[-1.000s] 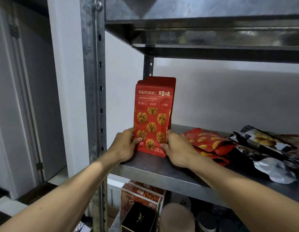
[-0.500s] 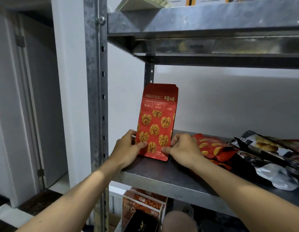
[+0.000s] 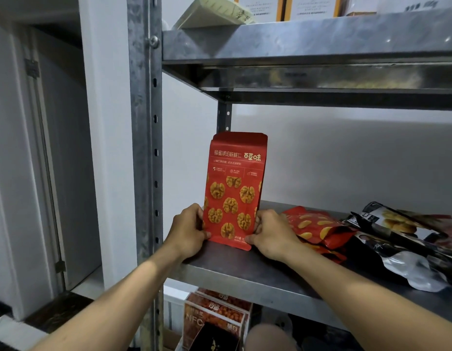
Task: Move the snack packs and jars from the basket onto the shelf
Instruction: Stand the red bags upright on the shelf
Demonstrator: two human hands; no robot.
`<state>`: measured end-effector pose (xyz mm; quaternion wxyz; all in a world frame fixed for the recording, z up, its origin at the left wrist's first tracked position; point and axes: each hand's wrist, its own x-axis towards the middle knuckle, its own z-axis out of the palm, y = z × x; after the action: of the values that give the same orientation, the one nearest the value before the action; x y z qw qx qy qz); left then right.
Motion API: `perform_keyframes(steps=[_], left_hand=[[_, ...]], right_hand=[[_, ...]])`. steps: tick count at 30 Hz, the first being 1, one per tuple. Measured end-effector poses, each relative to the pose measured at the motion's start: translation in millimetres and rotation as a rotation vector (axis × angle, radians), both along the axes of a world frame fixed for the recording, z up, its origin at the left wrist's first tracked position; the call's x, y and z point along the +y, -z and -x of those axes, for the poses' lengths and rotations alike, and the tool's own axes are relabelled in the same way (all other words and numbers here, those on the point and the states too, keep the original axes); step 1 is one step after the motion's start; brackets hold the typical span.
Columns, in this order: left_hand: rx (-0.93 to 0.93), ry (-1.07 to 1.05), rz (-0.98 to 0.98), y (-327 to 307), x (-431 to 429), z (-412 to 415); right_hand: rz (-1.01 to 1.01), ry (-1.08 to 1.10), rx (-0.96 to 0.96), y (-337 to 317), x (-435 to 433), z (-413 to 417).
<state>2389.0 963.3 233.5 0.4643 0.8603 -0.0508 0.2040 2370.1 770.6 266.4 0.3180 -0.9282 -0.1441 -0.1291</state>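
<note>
A red walnut snack pack point(image 3: 235, 188) stands upright at the left end of the metal shelf point(image 3: 245, 272), with a second pack of the same kind pressed close behind it. My left hand point(image 3: 188, 231) grips its lower left edge, fingers curled behind the pack. My right hand point(image 3: 270, 234) pinches its lower right corner. The pack's bottom edge rests on the shelf. No basket or jar shows in view.
To the right lie red snack packs point(image 3: 318, 229) and black and silver packs point(image 3: 402, 239) on the same shelf. A steel upright point(image 3: 145, 148) stands at the left. The shelf above point(image 3: 308, 39) carries boxes. Cartons point(image 3: 214, 317) sit on the level below.
The pack has gone from lifted and tilted to standing with its base on the shelf. Both hands stayed at its lower corners, and the view tipped upward.
</note>
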Motion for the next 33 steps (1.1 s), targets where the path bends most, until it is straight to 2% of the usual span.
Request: perform_keyframes(steps=[9,16,22,28,33], left_hand=[[0.028,-0.011,0.032,-2,-1,1],[0.009,-0.043,-0.042,-6,-4,0],[-0.009,0.029,0.027,-5,-1,-1],[-0.142,0.079,0.146,-14,-9,5],[-0.265,0.097,0.045,-22,-18,8]], right_hand=[[-0.005,0.004,0.031,0,1,-5],[-0.011,0.059,0.004,3,4,-13],[-0.172,0.056,0.081,7,9,-16],[-0.304,0.086,0.091,4,-1,-14],[-0.376,0.119,0.172,-1,-7,-13]])
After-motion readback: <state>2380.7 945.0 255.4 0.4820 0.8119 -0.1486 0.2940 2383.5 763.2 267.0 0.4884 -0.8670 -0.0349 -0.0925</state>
